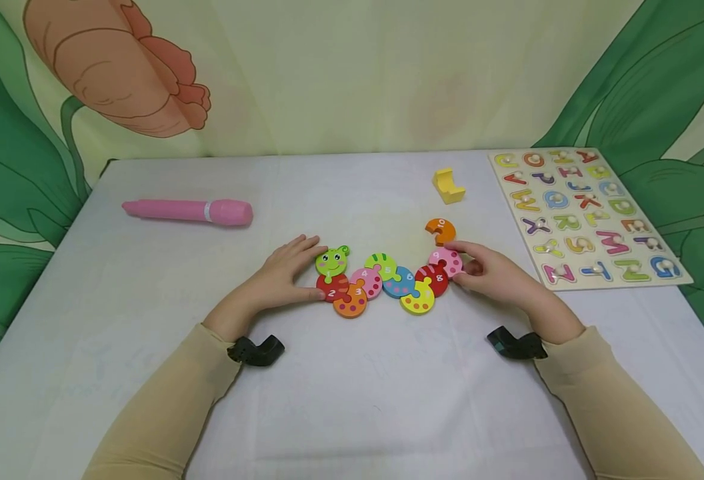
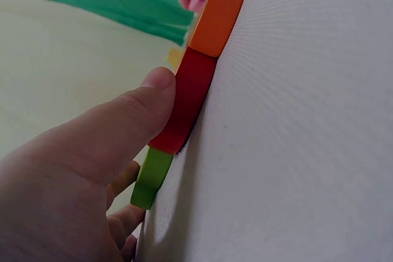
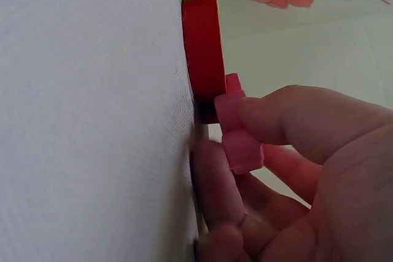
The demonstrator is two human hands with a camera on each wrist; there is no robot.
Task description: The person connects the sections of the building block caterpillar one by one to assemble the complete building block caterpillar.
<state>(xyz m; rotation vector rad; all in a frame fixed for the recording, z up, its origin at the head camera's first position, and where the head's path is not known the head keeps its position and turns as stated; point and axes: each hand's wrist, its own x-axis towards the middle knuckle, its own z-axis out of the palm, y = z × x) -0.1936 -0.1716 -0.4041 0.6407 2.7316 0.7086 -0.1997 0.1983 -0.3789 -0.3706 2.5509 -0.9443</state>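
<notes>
A row of coloured number puzzle pieces forms a caterpillar, from a green smiling head (image 1: 331, 261) to a red piece marked 8 (image 1: 432, 280). My left hand (image 1: 275, 279) lies at the head end, thumb touching the red piece marked 2 (image 2: 187, 102), fingers stretched beside the green head. At the other end, my right hand (image 1: 497, 275) pinches a pink dotted piece (image 3: 241, 145) between thumb and fingers. That piece looks raised slightly and tilted against the red 8. Just beyond it lies a loose orange piece (image 1: 441, 231).
Farther back sits a yellow block (image 1: 449, 186) with a curved notch. An alphabet peg board (image 1: 583, 223) lies at the right, and a pink marker-shaped object (image 1: 187, 211) at the left. A printed cloth (image 1: 352, 80) hangs behind the white-covered table (image 1: 352, 413).
</notes>
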